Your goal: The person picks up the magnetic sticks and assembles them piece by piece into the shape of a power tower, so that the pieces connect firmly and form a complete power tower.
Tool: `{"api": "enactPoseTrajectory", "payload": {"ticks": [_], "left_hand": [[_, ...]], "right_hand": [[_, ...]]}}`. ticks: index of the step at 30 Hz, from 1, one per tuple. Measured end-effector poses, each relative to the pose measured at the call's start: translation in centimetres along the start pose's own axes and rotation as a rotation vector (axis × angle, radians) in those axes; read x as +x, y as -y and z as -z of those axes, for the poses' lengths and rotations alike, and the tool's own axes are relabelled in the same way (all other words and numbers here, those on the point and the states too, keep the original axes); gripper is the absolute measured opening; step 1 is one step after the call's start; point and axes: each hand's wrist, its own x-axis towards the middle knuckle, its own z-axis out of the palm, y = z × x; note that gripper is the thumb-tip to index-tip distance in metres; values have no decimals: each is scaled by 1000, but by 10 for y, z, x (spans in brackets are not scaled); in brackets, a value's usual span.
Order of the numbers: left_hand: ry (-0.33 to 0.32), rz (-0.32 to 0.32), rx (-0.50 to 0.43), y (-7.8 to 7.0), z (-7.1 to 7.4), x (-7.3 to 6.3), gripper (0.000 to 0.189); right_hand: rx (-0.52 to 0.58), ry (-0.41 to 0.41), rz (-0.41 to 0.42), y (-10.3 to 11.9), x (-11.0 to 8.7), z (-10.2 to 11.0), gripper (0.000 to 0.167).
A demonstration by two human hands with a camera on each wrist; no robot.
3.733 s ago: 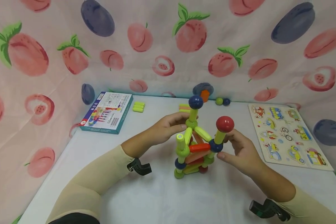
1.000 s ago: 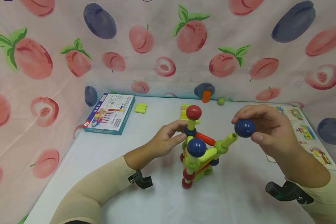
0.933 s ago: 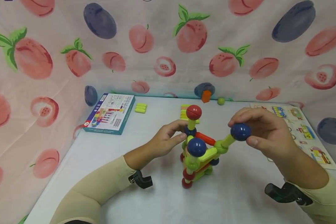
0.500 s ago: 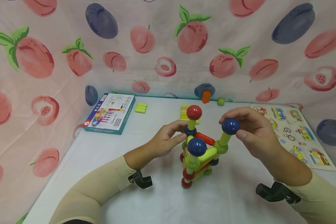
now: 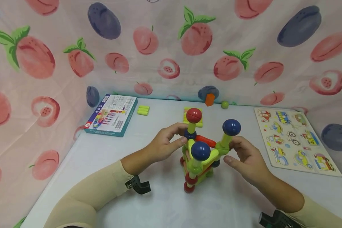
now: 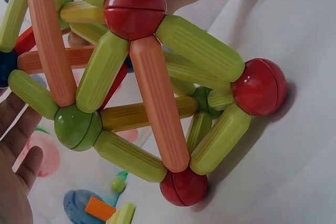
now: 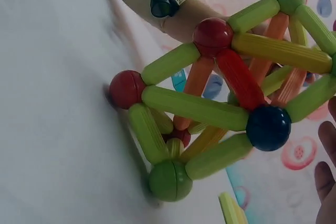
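A tower of magnetic sticks and balls stands on the white table, seen close up in both wrist views. Lime, orange and red rods join its balls. Two of its upright posts carry blue balls, one at the front and another at the right; the back-left post ends in a red ball. My left hand holds the tower near the back-left corner, thumb and forefinger at the dark blue joint ball. My right hand has relaxed fingers beside the right post, close to its green joint ball.
Behind the tower lie lime sticks, an orange block and a green ball. A toy box and several short lime sticks are at the back left. A picture puzzle board lies at the right.
The tower has been turned. My right hand brought a blue ball from the back, set it on the right post, let go, and dropped lower beside that post. The tower has shifted slightly left.
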Motion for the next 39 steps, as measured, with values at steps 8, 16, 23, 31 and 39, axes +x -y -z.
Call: {"api": "enactPoseTrajectory", "payload": {"ticks": [8, 16, 23, 31, 39], "left_hand": [[-93, 39, 18, -10, 8, -15, 41], [-92, 95, 32, -20, 8, -17, 45], [-66, 107, 55, -23, 11, -14, 43], [-56, 126, 56, -23, 12, -14, 39], [-91, 43, 19, -24, 4, -22, 42]], "right_hand": [[19, 42, -165, -2, 23, -4, 36], [191, 40, -85, -16, 35, -4, 40], [259, 21, -49, -20, 35, -4, 45], [259, 44, -74, -20, 34, -4, 42], [273, 144, -166, -25, 52, -1, 40]]}}
